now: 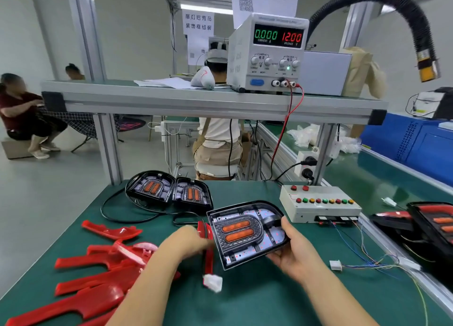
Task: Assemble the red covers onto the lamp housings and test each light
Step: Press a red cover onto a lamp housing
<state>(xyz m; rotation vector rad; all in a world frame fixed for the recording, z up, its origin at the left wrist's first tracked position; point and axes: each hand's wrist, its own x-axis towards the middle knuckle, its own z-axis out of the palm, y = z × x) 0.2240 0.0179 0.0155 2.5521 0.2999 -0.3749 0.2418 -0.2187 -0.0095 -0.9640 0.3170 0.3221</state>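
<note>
A black lamp housing (pixel 247 232) with two orange lenses is held tilted above the green table. My right hand (pixel 294 249) grips its right edge, thumb on top. My left hand (pixel 186 242), blurred, holds a red cover (pixel 208 247) against the housing's left side. A white connector (pixel 212 282) hangs below the housing. Two more housings (pixel 169 190) lie side by side at the back of the table. Several loose red covers (pixel 98 271) are piled at the left.
A test box (pixel 318 204) with coloured buttons sits right of the housing, a loose white plug (pixel 335 265) and thin wires beside it. A power supply (pixel 267 53) reading 12.00 V stands on the shelf above. Assembled lamps (pixel 426 225) lie at far right.
</note>
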